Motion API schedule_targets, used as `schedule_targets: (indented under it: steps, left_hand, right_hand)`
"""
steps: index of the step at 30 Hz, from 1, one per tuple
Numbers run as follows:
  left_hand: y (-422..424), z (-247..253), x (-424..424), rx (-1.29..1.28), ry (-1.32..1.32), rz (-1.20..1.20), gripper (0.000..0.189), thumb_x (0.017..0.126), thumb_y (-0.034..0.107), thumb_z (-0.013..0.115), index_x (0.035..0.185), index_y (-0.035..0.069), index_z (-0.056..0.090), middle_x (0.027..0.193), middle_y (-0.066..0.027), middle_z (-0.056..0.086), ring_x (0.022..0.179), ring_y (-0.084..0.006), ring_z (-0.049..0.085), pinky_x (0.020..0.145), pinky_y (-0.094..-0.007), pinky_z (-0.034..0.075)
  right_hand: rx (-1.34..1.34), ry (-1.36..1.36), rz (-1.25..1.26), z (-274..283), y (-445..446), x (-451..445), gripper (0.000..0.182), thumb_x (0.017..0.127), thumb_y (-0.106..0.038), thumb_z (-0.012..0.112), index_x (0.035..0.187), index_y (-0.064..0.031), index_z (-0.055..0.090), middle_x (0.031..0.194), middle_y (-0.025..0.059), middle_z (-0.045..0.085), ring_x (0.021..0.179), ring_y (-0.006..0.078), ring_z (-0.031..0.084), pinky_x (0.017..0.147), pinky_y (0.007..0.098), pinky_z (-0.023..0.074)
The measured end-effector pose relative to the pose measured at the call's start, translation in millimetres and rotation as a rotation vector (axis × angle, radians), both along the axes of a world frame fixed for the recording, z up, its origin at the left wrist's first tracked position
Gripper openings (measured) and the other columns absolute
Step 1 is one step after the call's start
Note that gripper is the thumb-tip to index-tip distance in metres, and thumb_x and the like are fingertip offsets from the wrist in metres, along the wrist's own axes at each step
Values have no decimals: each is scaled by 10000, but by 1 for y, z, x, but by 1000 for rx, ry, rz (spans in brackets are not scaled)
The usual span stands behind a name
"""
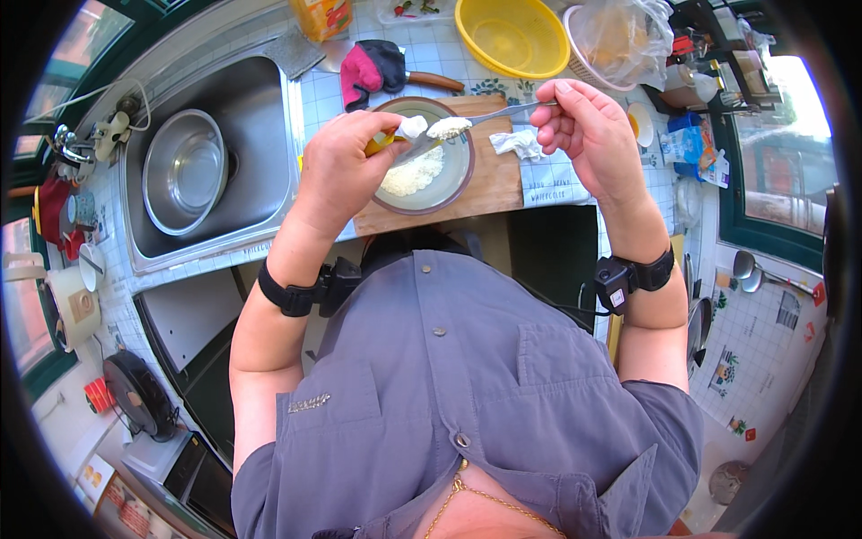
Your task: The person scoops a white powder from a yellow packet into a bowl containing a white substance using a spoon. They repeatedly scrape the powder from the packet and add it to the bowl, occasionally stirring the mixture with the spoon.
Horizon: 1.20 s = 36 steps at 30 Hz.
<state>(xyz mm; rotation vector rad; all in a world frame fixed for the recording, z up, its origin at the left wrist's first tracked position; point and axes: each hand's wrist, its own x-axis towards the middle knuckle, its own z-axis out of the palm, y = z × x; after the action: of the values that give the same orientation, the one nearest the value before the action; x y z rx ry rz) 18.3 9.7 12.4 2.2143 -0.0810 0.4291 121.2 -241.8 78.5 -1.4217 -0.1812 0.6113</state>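
Note:
A round bowl (460,176) with a brown rim stands on a wooden cutting board (497,162), with a pale, crumbly heap (414,174) inside. Above the bowl, my left hand (350,158) grips a small yellow packet (382,143) with a white end; what the packet is cannot be told. My right hand (584,131) pinches the handle of a metal spoon (500,113) between thumb and fingers. The spoon carries a mound of whitish crumbly food (448,128) close to the packet's white end. A crumpled white tissue (517,144) lies at the board's right edge.
Left of the board is a steel sink (259,168) holding a metal basin (185,172). Beyond the bowl lie a pink and black cloth mitt (370,71) with a wooden handle (436,81) beside it, and a yellow plastic basket (512,40). A small white bowl (640,125) sits at the right.

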Motion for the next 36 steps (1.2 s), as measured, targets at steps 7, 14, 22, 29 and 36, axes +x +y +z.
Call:
schedule_targets:
  steps: [7, 14, 22, 29, 36]
  left_hand:
    - [-4, 2, 0, 5, -7, -20, 235, 713, 64, 753, 930, 33, 668, 839, -96, 657, 744, -226, 608, 678, -305, 490]
    - [-4, -1, 1, 1, -12, -30, 236, 713, 64, 753, 929, 30, 666, 840, -100, 658, 730, -231, 605, 668, -307, 487]
    - [-4, -3, 4, 4, 27, -24, 237, 717, 59, 751, 936, 27, 664, 830, -97, 656, 723, -210, 603, 671, -291, 493]
    - [0, 2, 8, -6, 16, 22, 238, 728, 60, 749, 952, 41, 668, 846, -89, 665, 731, -189, 614, 672, -283, 495]
    - [6, 7, 10, -8, 12, 37, 235, 737, 52, 741, 962, 42, 671, 825, -37, 654, 578, -95, 467, 542, -231, 408]
  right_hand:
    - [-64, -149, 22, 10, 11, 0, 257, 978, -200, 455, 965, 8, 605, 790, 72, 640, 644, 108, 616, 578, 227, 521]
    - [-159, -330, 49, 24, 25, -12, 242, 978, -183, 462, 962, 13, 603, 758, 44, 610, 634, 82, 588, 569, 202, 489]
    - [-215, -540, 1, 32, 26, -24, 216, 977, -165, 464, 942, -5, 605, 750, 15, 596, 618, 46, 547, 556, 176, 453]
    - [-220, -184, -164, -68, -12, -4, 224, 985, -172, 441, 931, -12, 586, 740, 29, 595, 596, 60, 545, 539, 189, 463]
    - [-289, -26, -79, -181, 9, -10, 231, 984, -162, 427, 935, 8, 575, 757, 58, 589, 617, 112, 585, 557, 245, 520]
